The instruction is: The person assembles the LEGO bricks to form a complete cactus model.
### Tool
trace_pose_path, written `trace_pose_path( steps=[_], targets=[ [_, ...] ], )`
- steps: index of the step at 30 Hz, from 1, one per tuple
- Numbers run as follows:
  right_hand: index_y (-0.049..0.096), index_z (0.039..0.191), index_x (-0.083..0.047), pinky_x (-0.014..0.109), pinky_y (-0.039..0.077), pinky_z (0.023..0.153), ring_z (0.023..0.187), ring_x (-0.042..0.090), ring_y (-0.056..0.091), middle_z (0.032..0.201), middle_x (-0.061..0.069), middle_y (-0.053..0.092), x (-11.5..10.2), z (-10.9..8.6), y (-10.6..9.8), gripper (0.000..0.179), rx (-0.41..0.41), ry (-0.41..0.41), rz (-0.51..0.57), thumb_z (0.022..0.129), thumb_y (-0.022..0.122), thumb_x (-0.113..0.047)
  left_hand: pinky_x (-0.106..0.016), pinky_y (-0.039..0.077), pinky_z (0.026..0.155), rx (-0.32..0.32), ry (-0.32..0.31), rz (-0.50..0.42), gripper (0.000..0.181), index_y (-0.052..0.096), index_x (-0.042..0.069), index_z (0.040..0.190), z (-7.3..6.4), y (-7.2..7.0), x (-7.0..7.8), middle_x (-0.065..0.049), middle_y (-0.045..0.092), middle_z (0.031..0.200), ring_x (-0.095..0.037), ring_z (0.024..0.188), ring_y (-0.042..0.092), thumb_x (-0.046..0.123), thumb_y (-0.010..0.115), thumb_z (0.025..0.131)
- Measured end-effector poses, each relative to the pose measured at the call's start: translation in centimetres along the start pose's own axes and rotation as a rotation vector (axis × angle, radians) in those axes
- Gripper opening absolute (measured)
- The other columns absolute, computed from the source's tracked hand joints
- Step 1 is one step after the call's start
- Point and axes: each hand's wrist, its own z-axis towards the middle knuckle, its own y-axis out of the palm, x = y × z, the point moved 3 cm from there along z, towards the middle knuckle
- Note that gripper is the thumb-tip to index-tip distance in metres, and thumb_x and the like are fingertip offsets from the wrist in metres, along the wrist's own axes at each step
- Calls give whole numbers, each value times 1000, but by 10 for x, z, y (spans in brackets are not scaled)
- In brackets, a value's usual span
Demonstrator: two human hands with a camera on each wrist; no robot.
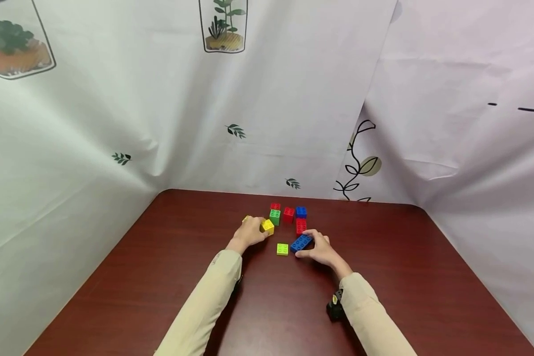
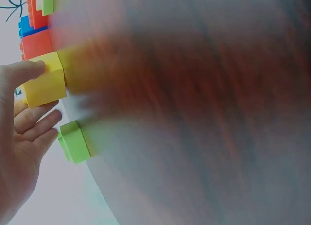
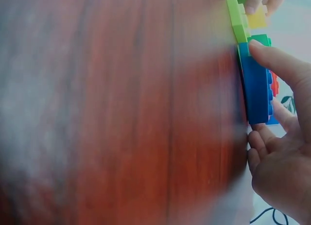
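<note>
Pale tan cloth sleeves [image 1: 206, 301] are nearest. Past them, the right hand [image 1: 322, 250] holds a long blue plastic brick [image 1: 300, 243] between thumb and fingers. Just left sits a small lime-green plastic brick [image 1: 282, 249]; a bump from the blue one could knock it away. Farther on, the left hand [image 1: 250, 232] pinches a yellow plastic brick [image 1: 268, 227], which might slip if the thumb loosens. Behind stand a green plastic brick [image 1: 274, 217] and red plastic bricks [image 1: 288, 214]. They sit on a shiny red-brown table [image 1: 160, 277]; white cloth [image 1: 285, 99] with leaf pictures [image 1: 237, 131] hangs behind it.
</note>
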Motion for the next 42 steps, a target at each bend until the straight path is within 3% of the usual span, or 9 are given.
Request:
trace_pose_path(
  steps=[4, 9, 15, 21, 27, 31, 34, 42],
  targets=[
    [50, 130, -5, 53, 41, 97, 120, 36, 33, 133, 24, 51, -1, 2, -1, 64, 11, -9, 30, 77, 83, -20, -33, 54, 79, -21, -27, -68, 44, 61, -8, 123, 2, 1, 1, -19, 69, 109, -20, 83, 59, 16, 70, 88],
    [49, 128, -5, 52, 41, 97, 120, 36, 38, 130, 21, 51, -2, 6, -2, 61, 25, -13, 60, 78, 82, -19, -37, 55, 85, 8, -65, -215, 45, 59, -8, 126, 1, 4, -4, -20, 67, 112, -24, 90, 61, 12, 70, 86],
    [38, 130, -3, 55, 39, 107, 126, 41, 43, 138, 26, 44, -1, 7, -2, 65, 34, -1, 155, 81, 78, -18, -39, 53, 87, 37, -92, -399, 43, 63, -5, 122, 0, 10, -11, -19, 67, 111, -25, 93, 60, 8, 72, 82],
    [30, 131, -2, 56, 30, 113, 131, 41, 38, 143, 28, 37, 1, 8, -3, 69, 70, 34, 224, 83, 76, -19, -32, 52, 81, 13, -157, -516, 41, 67, 1, 117, 0, 15, -12, -15, 67, 106, -21, 89, 58, 17, 78, 81],
    [27, 139, -2, 55, 30, 112, 128, 39, 38, 147, 28, 30, 1, 8, -6, 72, 120, 43, 300, 85, 72, -17, -33, 53, 82, -17, -164, -566, 43, 67, 1, 119, 0, 20, -5, -15, 68, 108, -20, 89, 59, 17, 79, 81],
    [32, 145, -1, 39, 49, 95, 113, 33, 51, 142, 27, 36, -8, 3, -9, 68, 114, 45, 375, 88, 68, -11, -30, 51, 81, -32, -162, -594, 43, 67, 3, 120, 1, 27, 1, -13, 68, 108, -18, 89, 58, 18, 78, 81],
    [41, 143, -2, 26, 56, 79, 100, 27, 58, 136, 27, 40, -12, 3, -6, 59, 115, 60, 440, 89, 66, -7, -32, 52, 83, -43, -157, -621, 44, 66, 2, 121, 2, 33, 2, -15, 68, 109, -20, 91, 58, 19, 78, 82],
    [50, 138, -3, 25, 48, 82, 105, 29, 52, 133, 25, 44, -17, 12, 3, 54, 158, 37, 424, 88, 67, -10, -32, 51, 82, -51, -133, -657, 54, 65, 3, 123, -2, 31, -6, -14, 67, 110, -22, 92, 58, 33, 79, 81]
  ],
)
